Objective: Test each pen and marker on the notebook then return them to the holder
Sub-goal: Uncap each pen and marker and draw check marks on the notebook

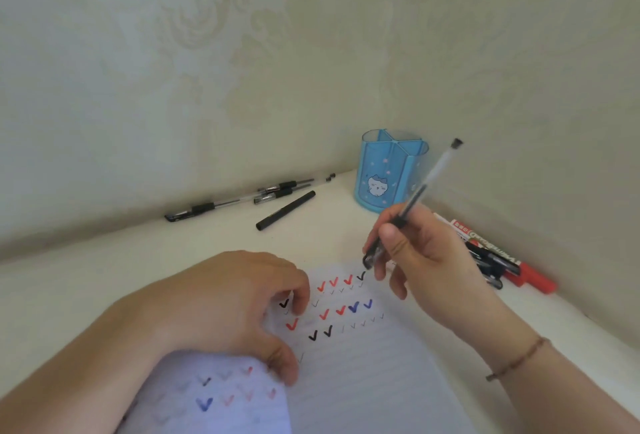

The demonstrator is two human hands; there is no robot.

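The step in hand looks like testing one more pen. The right hand (415, 257) has its fingers (379, 246) pinched round a clear-barrelled pen (420, 191), tilted with its top end up toward the holder (389, 174) and its writing end down at the top right corner of the notebook (363, 364). Whether the dark tip end bears a cap or touches the paper cannot be told; it sits just beside the last black tick (361, 275) in the top row.

The left hand (225, 305) lies on the page, fingers curled loosely with their tips pressing the paper, grasping nothing, steadying the sheet.

The page already carries rows of red, black and blue ticks, so the testing seems well along. The holder stands empty near the desk's back right corner, close to both walls.

Several black pens (242, 201) lie along the desk's back edge by the wall, and a pile with a red marker (512, 265) lies at the right edge behind the right hand.

Next, I judge, the pen must be lifted and dropped upright into one of the holder's compartments. The way there is short and open, but the walls close in on two sides, so the hand should come from the front. The right pile lies near the wrist and could be knocked.
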